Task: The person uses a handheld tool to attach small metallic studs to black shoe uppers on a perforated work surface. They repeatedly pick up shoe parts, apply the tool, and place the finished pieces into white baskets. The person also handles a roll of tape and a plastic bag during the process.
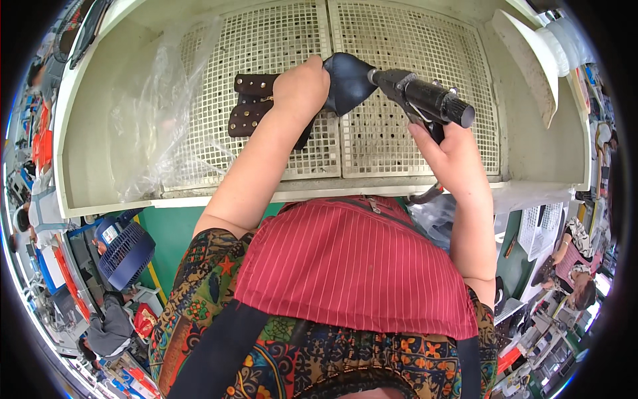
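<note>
My left hand (302,86) is closed around the middle of a dark shoe (349,80). Its smooth black toe points right. Left of my fingers spread its dark brown straps (251,118), dotted with metal studs. My right hand (457,156) is wrapped around the handle of a black spray gun (425,96), thumb along the grip. The gun's metal nozzle sits right at the tip of the toe; I cannot tell whether it touches. My palm and fingers hide the shoe's middle and part of the gun's handle.
Both hands are over a pale tray-like bench (86,139) with perforated plastic grid panels (412,149). Clear plastic sheeting (169,113) covers its left side. A white curved panel (528,63) stands at the right. A blue fan (126,249) is at lower left; other people work at both sides.
</note>
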`<state>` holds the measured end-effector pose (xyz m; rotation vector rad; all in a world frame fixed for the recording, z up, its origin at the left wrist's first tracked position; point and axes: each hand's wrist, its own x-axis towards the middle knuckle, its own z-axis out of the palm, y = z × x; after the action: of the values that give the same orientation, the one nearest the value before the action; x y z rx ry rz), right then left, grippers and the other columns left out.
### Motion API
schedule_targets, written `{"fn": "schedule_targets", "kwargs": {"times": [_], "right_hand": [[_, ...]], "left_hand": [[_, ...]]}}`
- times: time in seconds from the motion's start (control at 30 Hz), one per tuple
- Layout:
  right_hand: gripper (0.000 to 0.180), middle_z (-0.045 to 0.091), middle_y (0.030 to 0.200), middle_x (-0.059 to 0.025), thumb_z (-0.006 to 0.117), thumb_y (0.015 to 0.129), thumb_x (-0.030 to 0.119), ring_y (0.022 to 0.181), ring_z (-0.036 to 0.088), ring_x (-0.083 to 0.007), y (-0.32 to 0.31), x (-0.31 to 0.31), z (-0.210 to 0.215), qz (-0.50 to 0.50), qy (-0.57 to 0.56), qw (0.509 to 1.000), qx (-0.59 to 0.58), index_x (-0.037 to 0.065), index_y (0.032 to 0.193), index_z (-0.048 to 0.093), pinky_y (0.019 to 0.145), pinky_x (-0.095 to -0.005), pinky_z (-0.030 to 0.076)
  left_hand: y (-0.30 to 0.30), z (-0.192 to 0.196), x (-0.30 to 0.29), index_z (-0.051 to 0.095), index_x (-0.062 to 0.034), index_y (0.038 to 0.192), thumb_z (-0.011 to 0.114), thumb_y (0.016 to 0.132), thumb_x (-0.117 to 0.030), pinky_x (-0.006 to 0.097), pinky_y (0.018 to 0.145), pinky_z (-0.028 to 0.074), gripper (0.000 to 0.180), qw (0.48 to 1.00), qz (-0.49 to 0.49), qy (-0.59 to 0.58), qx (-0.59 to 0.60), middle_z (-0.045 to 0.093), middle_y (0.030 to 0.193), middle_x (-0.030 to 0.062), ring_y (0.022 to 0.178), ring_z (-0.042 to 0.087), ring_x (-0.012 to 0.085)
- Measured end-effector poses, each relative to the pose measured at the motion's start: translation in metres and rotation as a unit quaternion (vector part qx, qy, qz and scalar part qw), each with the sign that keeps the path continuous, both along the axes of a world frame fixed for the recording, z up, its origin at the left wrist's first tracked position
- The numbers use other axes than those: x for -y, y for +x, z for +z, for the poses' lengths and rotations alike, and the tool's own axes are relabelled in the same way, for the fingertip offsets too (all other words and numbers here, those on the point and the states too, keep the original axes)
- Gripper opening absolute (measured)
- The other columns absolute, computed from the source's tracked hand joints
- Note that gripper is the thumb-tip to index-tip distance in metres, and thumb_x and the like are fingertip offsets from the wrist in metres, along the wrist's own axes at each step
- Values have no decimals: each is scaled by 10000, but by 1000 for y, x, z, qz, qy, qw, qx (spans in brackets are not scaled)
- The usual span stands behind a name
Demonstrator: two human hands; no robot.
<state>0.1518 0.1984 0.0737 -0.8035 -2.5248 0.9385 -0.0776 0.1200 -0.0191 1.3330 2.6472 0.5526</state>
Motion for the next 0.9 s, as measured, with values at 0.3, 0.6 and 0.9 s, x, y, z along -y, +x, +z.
{"fn": "schedule_targets", "kwargs": {"times": [0.3,0.6,0.9], "right_hand": [[308,604,776,-182,642,791,175,719,583,-365,21,7,13,29,-29,995,96,23,1045,560,656,-412,457],[295,619,801,-185,633,801,145,750,598,-379,26,1,10,-69,31,993,95,17,1055,555,662,-414,469],[311,611,781,-165,642,787,130,719,600,-341,47,18,30,-16,8,995,99,34,1070,556,659,-378,467]], "left_hand": [[-2,-6,2,562,-33,905,430,882,-219,458,644,507,229,1000,-4,5,3,643,765,187,696,632,356],[5,-2,-7,564,-38,842,447,852,-191,435,620,510,193,1000,-17,6,-18,650,723,156,680,642,327],[7,1,-5,564,-40,871,437,860,-202,440,640,507,206,1000,-9,-3,0,653,754,157,713,641,326]]}}
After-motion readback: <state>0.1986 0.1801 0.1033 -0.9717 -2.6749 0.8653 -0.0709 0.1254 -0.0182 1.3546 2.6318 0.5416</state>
